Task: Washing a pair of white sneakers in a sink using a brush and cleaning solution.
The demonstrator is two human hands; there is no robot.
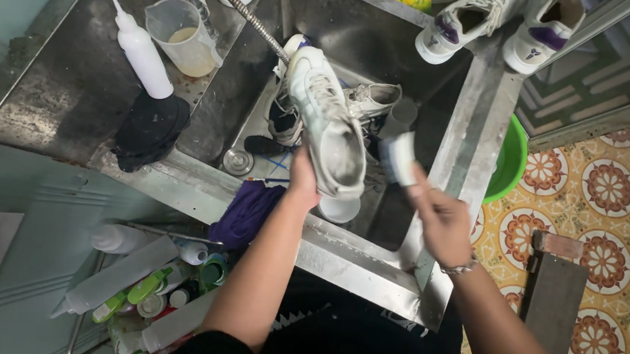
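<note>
Two hands (372, 195), perhaps four sneakers (329, 123).

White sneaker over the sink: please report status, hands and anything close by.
Left hand grips white sneaker over sink. Right hand holds pale brush beside it. Another shoe lies below.

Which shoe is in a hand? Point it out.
The white shoe held over the sink by the left hand. Another lies in the basin; two purple-trimmed ones sit on the rim.
</note>
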